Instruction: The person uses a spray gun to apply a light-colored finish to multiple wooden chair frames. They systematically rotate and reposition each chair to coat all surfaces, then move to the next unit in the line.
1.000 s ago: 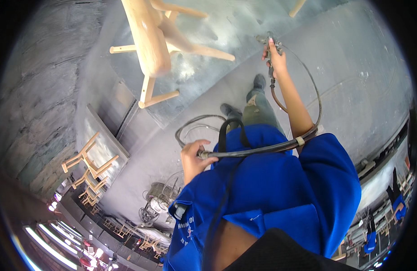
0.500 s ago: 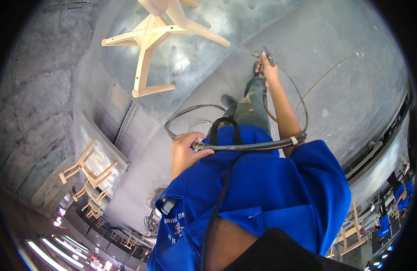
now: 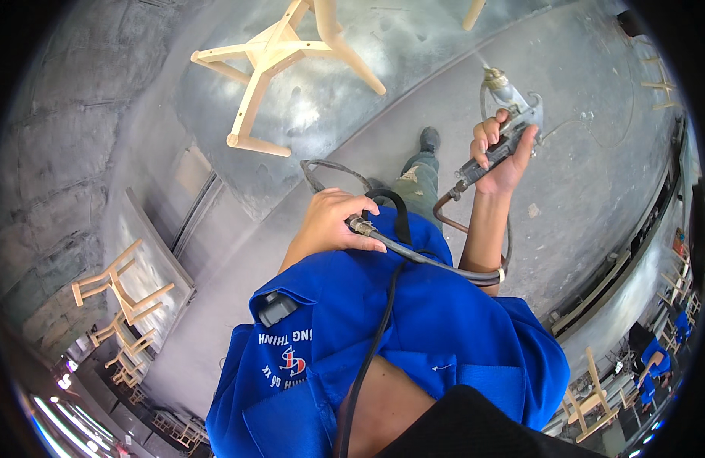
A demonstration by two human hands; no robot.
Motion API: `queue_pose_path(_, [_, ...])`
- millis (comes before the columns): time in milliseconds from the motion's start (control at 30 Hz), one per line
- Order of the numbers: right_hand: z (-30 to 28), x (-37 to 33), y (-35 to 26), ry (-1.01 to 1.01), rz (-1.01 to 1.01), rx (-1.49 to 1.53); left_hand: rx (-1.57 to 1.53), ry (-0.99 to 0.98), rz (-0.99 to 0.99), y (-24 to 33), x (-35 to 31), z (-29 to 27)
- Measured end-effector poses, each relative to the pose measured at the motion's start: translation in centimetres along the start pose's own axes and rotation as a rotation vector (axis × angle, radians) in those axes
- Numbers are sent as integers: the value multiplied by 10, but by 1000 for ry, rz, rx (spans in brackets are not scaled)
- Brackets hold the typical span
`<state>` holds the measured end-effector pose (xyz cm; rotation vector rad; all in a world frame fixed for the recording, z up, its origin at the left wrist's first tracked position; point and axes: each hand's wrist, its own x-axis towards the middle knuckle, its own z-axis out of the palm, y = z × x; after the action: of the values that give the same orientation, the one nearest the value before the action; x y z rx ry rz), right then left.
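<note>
Nearest my camera is the blue work shirt [image 3: 421, 328], with a thin black cord [image 3: 369, 357] hanging down its front; I would watch it for catching on the hose if the body twists. Just past it, the left hand [image 3: 329, 221] pinches a metal hose fitting [image 3: 360, 225] between thumb and fingers, and the black hose [image 3: 436, 263] stretches from there to the right forearm, so a hard tug could drag the fitting loose. A black strap loop [image 3: 400, 216] sits just beside that fitting, where I think it could snag. Farther out, the right hand [image 3: 507, 160] is wrapped around the handle of the spray gun [image 3: 509, 95], raised over the grey floor [image 3: 581, 179]; I cannot tell how far the trigger is squeezed, but a faint pale streak shows at the nozzle, so a careless turn of the wrist could throw spray off line. The hose also bows out beside the legs, and a step by the dark boot [image 3: 429, 140] could tangle in it. Beyond, the pale wooden chair frame [image 3: 268, 55] stands well apart from the gun; a swinging hose might knock or mark it
</note>
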<state>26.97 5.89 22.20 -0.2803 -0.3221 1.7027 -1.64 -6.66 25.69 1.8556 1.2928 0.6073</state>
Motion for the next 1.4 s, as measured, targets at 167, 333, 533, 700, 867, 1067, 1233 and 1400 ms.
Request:
queue_pose_path(167, [-30, 8, 40, 220, 87, -370, -3, 14, -38, -5, -19, 3])
queue_pose_path(333, [-87, 15, 85, 562, 269, -820, -46, 127, -88, -10, -39, 6])
queue_pose_path(533, [-115, 5, 80, 676, 345, -1294, -54, 225, -144, -18, -54, 3])
queue_pose_path(700, [-56, 29, 88, 258, 89, -1419, -69, 272, -157, -23, -57, 6])
queue_pose_path(867, [-4, 49, 135, -86, 114, -1451, -70, 355, -164, -25, -69, 9])
queue_pose_path(1067, [15, 32, 171, -307, 371, -1308, -76, 419, -278, -20, -88, 12])
queue_pose_path(1233, [16, 26, 172, -380, 636, -1103, -56, 439, -354, -16, -94, 19])
queue_pose_path(1400, [-5, 38, 147, -200, 533, -1327, -110, 469, -334, -18, -90, 24])
